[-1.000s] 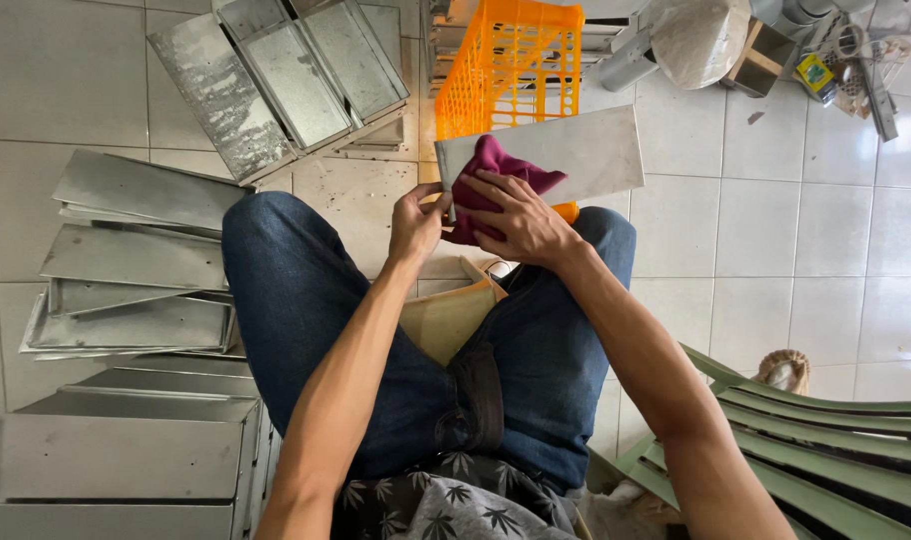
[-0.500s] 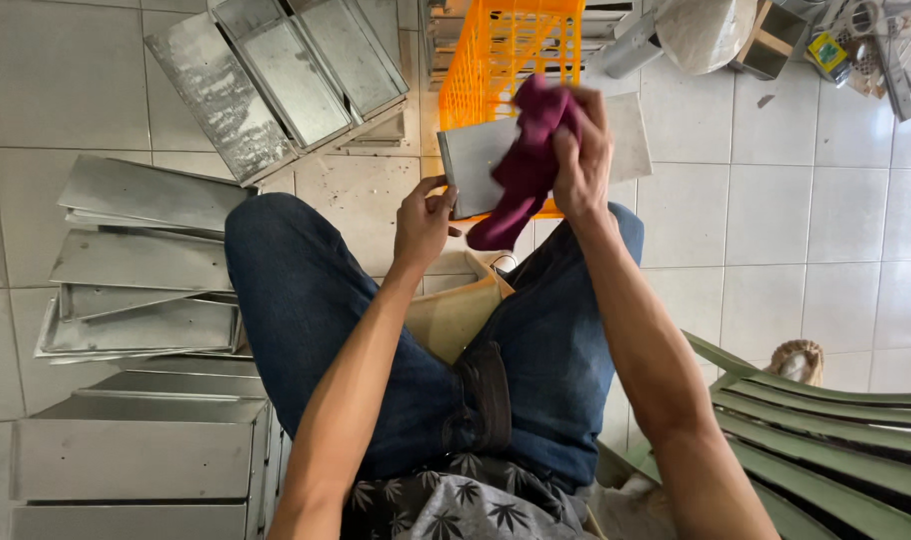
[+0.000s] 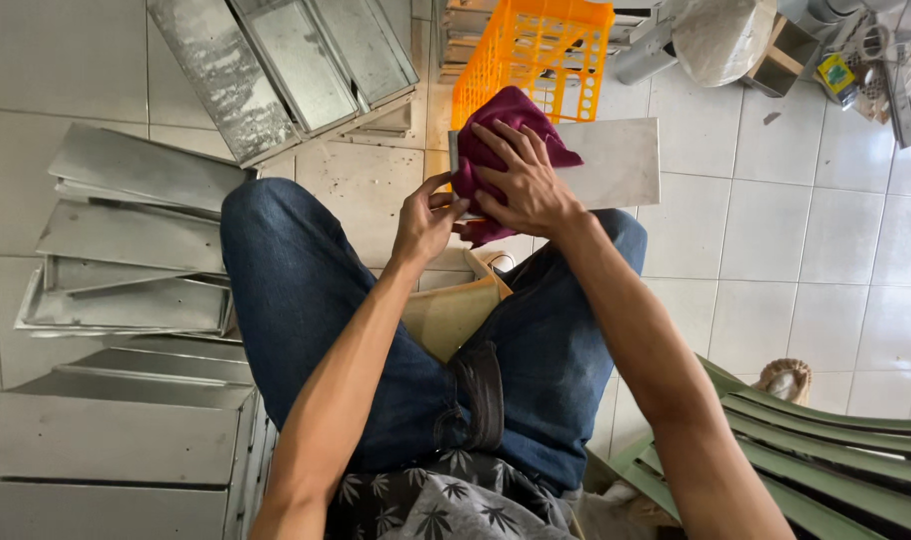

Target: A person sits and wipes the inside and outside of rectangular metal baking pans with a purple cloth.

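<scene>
Right hand [image 3: 526, 185] lowered, pressing maroon cloth [image 3: 496, 130] on panel [image 3: 616, 160]

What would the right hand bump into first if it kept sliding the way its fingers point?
The right hand lies flat on the maroon cloth, fingers pointing up-left in the picture. Straight on, it would probably meet the orange plastic crate first, just past the grey panel's edge, though depth is hard to judge.
</scene>
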